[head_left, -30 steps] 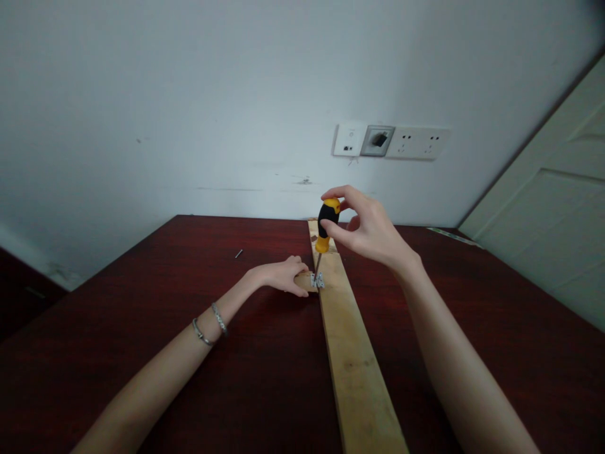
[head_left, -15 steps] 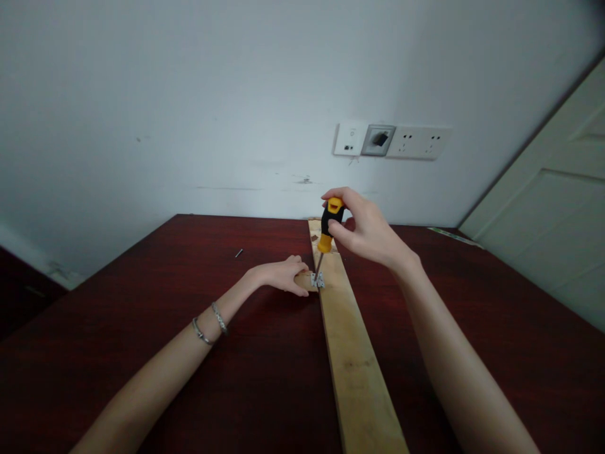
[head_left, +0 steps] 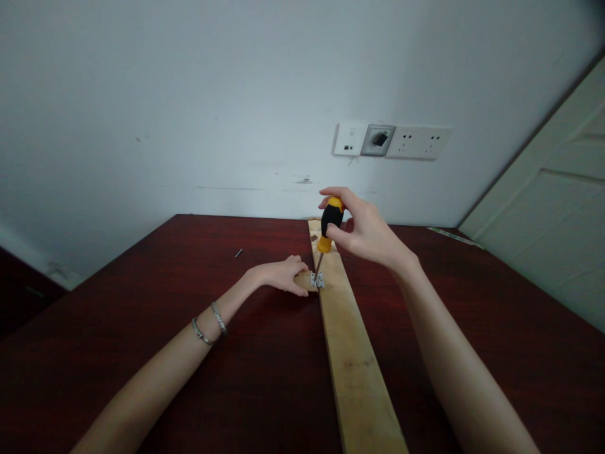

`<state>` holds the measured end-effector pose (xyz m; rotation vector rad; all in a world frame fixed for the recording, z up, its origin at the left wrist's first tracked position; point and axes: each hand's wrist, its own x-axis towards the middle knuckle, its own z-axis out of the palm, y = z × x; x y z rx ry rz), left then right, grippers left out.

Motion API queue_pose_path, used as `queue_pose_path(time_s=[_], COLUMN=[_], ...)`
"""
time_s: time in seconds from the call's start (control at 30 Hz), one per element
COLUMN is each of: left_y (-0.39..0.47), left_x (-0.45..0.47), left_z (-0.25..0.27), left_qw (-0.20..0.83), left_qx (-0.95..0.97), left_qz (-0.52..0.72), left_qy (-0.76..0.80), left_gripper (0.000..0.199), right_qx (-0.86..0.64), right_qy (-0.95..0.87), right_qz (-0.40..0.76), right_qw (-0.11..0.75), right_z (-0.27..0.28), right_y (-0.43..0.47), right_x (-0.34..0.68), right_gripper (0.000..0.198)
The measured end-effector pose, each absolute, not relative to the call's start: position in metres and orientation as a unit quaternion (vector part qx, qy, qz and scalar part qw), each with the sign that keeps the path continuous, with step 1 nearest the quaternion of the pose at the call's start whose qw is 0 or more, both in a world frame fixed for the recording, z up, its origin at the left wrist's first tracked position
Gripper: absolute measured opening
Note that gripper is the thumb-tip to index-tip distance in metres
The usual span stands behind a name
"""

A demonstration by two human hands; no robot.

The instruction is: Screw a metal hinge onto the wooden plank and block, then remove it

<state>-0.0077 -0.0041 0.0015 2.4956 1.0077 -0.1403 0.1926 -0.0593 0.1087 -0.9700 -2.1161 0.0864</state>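
My right hand grips a yellow and black screwdriver by its handle, tilted slightly, with the shaft pointing down. Its tip meets a small metal hinge that spans a short wooden block and a long wooden board. Fingers and thumb of my left hand are closed around the short block, against the board's left edge. The screw under the tip is too small to make out.
The dark red table meets the white wall at its far edge. A small metal pin or screw lies left of the board. Wall sockets are above, and a pale door stands at the right.
The screwdriver handle has turned a little in my right hand, and those fingers have shifted slightly. My left hand, the block and the board stay in place.
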Motion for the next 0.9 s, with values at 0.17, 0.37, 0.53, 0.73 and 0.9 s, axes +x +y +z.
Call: queue_pose_path(time_s=[0.17, 0.37, 0.53, 0.73, 0.9], left_y=[-0.0050, -0.0046, -0.0042, -0.0045, -0.0033], left_x=[-0.0068, -0.0069, -0.0070, -0.0069, -0.0073], left_z=[0.0024, 0.0012, 0.0011, 0.0023, 0.0010], left_qw=[0.220, 0.218, 0.218, 0.220, 0.218], left_qx=[0.902, 0.902, 0.905, 0.901, 0.905], left_qz=[-0.053, -0.052, -0.051, -0.056, -0.054], left_qy=[0.368, 0.368, 0.363, 0.370, 0.361], left_gripper=[0.066, 0.065, 0.064, 0.065, 0.063], right_qx=[-0.385, -0.385, -0.394, -0.394, -0.391], right_qy=[-0.837, -0.826, -0.827, -0.827, -0.822], right_qz=[-0.014, 0.005, 0.008, -0.025, 0.012], right_qw=[0.389, 0.412, 0.401, 0.400, 0.414], right_z=[0.1105, 0.1070, 0.1060, 0.1092, 0.1067], right_y=[-0.0603, -0.0556, -0.0559, -0.0574, -0.0561], right_x=[0.1918, 0.1931, 0.1932, 0.1919, 0.1914], right_gripper=[0.036, 0.045, 0.045, 0.041, 0.047])
